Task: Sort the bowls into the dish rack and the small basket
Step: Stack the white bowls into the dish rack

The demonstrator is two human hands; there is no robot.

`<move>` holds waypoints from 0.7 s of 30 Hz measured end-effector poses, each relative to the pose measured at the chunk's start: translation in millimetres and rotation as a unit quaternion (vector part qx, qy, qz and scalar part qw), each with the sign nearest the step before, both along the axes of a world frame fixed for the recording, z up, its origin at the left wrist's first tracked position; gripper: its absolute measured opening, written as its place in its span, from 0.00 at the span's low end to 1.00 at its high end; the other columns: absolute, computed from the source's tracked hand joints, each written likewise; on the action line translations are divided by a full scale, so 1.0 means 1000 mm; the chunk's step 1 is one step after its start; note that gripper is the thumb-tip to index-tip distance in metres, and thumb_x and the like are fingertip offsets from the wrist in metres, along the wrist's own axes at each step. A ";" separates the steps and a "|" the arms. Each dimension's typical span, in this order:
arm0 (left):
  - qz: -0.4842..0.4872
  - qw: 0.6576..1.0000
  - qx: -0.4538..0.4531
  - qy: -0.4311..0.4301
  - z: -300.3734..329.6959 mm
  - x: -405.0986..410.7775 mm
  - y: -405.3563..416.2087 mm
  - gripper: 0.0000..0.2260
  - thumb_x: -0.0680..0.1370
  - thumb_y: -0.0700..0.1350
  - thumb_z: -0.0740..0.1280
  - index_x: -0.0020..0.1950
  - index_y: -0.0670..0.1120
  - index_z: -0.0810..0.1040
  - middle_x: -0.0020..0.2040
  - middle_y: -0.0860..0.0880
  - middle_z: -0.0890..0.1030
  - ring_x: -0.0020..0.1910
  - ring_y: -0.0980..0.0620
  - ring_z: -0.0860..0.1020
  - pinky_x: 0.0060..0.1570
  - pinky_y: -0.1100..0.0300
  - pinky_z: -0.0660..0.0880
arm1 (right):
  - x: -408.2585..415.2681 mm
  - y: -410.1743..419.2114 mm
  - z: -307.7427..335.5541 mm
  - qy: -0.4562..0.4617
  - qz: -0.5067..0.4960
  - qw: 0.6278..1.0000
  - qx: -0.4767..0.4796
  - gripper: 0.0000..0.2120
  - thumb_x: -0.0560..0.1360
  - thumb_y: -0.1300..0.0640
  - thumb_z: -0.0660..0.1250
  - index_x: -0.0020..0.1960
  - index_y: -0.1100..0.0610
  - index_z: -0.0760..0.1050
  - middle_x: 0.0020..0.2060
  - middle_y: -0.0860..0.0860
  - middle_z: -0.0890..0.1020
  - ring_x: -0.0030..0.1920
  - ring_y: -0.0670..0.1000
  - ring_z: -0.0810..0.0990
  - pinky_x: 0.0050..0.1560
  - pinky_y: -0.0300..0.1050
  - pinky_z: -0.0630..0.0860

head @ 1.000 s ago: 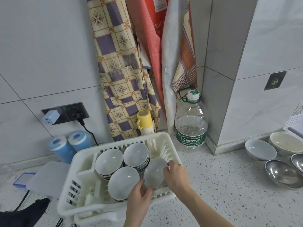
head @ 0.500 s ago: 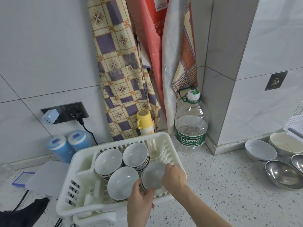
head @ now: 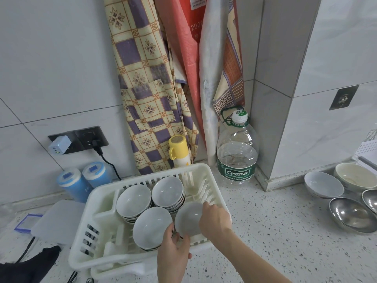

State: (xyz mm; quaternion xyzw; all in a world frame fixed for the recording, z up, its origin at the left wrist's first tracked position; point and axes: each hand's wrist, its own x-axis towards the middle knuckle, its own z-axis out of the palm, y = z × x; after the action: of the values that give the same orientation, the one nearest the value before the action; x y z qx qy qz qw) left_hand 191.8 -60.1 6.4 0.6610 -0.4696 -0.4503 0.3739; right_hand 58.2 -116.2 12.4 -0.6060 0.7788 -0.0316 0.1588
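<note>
**Fourth bowl going down in the dish rack**

Nearest us, the left hand has slid in under the near rim of the white bowl, fingers curled around its edge. Just beyond, the right hand holds the bowl's right rim, fingers bent over the top. A second ago that bowl stood more upright; now it has tipped back and dropped lower into the near right corner of the dish rack. It looks close to seated, beside the single bowl on its left.

Further back, two stacks fill the rack's far half.

Off to the far right on the desk, a white bowl, a cream bowl and steel bowls wait unsorted. No small basket can be picked out with certainty.
</note>
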 end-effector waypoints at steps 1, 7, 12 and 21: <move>-0.001 1.000 -0.001 0.002 0.001 0.000 0.001 0.24 0.77 0.45 0.70 0.72 0.51 0.70 0.55 0.54 0.80 0.24 0.50 0.79 0.34 0.65 0.76 | 0.000 0.000 0.000 -0.002 0.003 1.000 -0.002 0.14 0.78 0.61 0.57 0.62 0.57 0.70 0.54 0.53 0.80 0.54 0.54 0.81 0.40 0.45 0.73; 0.024 1.000 -0.004 0.017 0.007 -0.003 0.006 0.15 0.80 0.48 0.66 0.66 0.55 0.71 0.57 0.54 0.81 0.26 0.50 0.81 0.22 0.61 0.70 | 0.000 0.005 0.002 0.003 0.022 1.000 -0.019 0.13 0.80 0.59 0.55 0.61 0.59 0.71 0.49 0.52 0.80 0.50 0.53 0.81 0.40 0.43 0.73; 0.082 0.993 -0.081 0.040 0.001 -0.009 0.021 0.09 0.80 0.39 0.66 0.55 0.52 0.79 0.47 0.61 0.83 0.24 0.47 0.79 0.20 0.65 0.68 | -0.004 0.019 0.005 -0.082 0.056 0.987 -0.124 0.14 0.80 0.58 0.53 0.61 0.58 0.72 0.32 0.52 0.73 0.31 0.52 0.72 0.27 0.41 0.65; 0.022 0.973 -0.228 -0.008 0.000 -0.082 0.048 0.13 0.78 0.26 0.61 0.44 0.40 0.80 0.37 0.52 0.82 0.20 0.54 0.66 0.22 0.72 0.62 | -0.069 0.064 0.008 -0.555 -0.044 0.818 -0.145 0.18 0.76 0.61 0.60 0.44 0.40 0.81 0.28 0.43 0.79 0.30 0.44 0.73 0.34 0.37 0.69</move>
State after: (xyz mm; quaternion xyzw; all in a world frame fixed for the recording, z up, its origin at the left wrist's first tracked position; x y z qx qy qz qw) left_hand 110.3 -11.8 6.7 0.5727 -0.5480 -0.3176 0.5205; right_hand -11.2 -51.9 20.1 -0.4667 0.5712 -0.4822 0.4727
